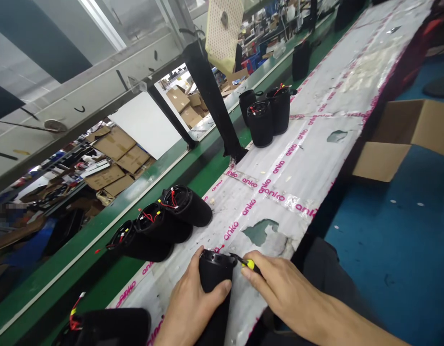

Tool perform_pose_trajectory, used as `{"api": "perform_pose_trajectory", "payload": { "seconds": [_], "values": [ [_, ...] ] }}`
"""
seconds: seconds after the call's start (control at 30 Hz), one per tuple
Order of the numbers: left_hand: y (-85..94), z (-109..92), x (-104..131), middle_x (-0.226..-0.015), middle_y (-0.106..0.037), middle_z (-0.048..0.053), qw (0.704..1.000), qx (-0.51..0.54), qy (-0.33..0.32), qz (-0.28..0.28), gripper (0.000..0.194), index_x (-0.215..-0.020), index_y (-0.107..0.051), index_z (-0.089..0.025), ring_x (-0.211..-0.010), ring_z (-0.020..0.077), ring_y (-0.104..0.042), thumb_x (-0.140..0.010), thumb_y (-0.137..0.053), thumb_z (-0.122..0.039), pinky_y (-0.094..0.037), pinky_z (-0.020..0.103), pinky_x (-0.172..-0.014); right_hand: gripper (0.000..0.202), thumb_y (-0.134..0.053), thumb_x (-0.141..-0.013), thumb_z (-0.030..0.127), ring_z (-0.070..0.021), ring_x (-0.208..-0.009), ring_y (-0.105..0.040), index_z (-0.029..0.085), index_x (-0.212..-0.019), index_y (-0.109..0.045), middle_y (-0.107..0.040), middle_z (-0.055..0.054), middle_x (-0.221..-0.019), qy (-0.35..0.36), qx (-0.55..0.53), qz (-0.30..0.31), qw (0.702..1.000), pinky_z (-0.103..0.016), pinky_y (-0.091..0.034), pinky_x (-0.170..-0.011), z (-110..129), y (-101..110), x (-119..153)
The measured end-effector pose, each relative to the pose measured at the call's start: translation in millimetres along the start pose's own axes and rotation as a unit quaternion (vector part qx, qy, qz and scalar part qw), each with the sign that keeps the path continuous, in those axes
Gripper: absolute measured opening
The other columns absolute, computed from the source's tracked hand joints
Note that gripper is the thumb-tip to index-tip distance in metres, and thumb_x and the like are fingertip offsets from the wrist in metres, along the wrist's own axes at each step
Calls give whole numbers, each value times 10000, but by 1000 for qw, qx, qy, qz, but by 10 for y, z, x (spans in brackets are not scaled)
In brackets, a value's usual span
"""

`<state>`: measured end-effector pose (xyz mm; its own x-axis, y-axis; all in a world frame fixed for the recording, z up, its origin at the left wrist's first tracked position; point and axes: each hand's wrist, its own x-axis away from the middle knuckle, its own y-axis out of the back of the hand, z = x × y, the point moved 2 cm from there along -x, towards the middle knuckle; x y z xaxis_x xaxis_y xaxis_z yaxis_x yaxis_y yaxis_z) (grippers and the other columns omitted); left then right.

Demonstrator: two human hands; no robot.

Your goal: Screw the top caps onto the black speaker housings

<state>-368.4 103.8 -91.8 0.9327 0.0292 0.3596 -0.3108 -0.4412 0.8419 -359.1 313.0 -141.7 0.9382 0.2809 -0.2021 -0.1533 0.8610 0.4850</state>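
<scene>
My left hand (pixel 193 300) wraps around a black cylindrical speaker body (pixel 215 276) that stands at the near edge of the taped workbench (pixel 308 158). My right hand (pixel 279 283) grips a small screwdriver (pixel 245 262) with a yellow-and-black handle, its tip touching the top rim of that cylinder. Three more black cylinders (pixel 160 223) with red wires lie on their sides just beyond my left hand, at the edge of the green belt. Another black cylinder (pixel 110 327) lies at the bottom left.
A green conveyor belt (pixel 207 168) runs along the left of the bench. Three upright black cylinders (pixel 267 115) stand farther up. A black post (pixel 215 103) rises from the bench edge. An open cardboard box (pixel 405 139) sits on the blue floor at right.
</scene>
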Motion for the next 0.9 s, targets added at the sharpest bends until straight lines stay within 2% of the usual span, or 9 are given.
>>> {"api": "perform_pose_trajectory", "payload": {
  "seconds": [0.1,0.17,0.23,0.33,0.5,0.67,0.77,0.9],
  "values": [
    [-35,73,129,-1561,-358,95,996,87,29,-14,777,-1518,-225,-233,-1454,278,-304,-863,-442,-592,-240,506,-1190,200,-344,-1050,350,-192,-829,-656,249,-1061,-516,-657,5,-889,-7,0,11,1000,-323,-472,-745,-40,-67,59],
    [-62,104,180,-1515,-433,117,987,153,51,-7,762,-1483,-317,-198,-1420,278,-371,-845,-475,-585,-271,482,-1183,194,-338,-1053,360,-192,-862,-654,258,-1088,-499,-660,5,-935,-14,2,16,1000,-324,-467,-749,-77,-67,80],
    [-77,66,197,-1413,-543,132,984,176,31,2,718,-1391,-453,-170,-1329,293,-484,-791,-574,-545,-352,455,-1137,190,-338,-1053,364,-196,-870,-654,260,-1100,-489,-661,2,-955,-7,13,24,1000,-325,-460,-741,-94,-48,89],
    [-55,-71,195,-1241,-632,90,990,136,-37,-16,580,-1269,-566,-200,-1173,283,-584,-751,-641,-450,-447,418,-1027,197,-312,-1055,350,-201,-805,-650,250,-1073,-481,-646,2,-912,18,43,49,998,-334,-442,-704,-71,-22,89],
    [-5,-132,150,-1169,-588,57,996,33,-44,-74,612,-1334,-499,-243,-1097,266,-601,-761,-633,-412,-463,416,-951,218,-283,-1059,337,-219,-740,-649,233,-988,-461,-618,4,-819,33,124,68,989,-339,-399,-640,-41,-42,70],
    [-20,-62,74,-1289,-570,79,997,11,-49,-52,609,-1352,-463,-228,-1185,265,-569,-795,-595,-438,-430,430,-1015,146,-346,-1048,275,-232,-684,-653,225,-966,-455,-620,4,-785,51,186,83,978,-341,-352,-583,-67,-148,7],
    [-23,-56,50,-1419,-526,98,999,9,-30,-37,699,-1404,-407,-200,-1305,268,-497,-780,-607,-444,-368,435,-1104,93,-389,-1034,239,-234,-699,-666,216,-981,-462,-630,-1,-795,50,194,89,976,-340,-338,-576,-58,-192,-41],
    [-18,-80,36,-1457,-506,102,1000,0,-14,-23,738,-1430,-387,-191,-1343,274,-471,-772,-603,-447,-349,453,-1131,85,-402,-1028,225,-233,-647,-654,219,-965,-459,-615,8,-758,52,219,81,971,-342,-297,-544,-40,-221,-88]
  ]
}}
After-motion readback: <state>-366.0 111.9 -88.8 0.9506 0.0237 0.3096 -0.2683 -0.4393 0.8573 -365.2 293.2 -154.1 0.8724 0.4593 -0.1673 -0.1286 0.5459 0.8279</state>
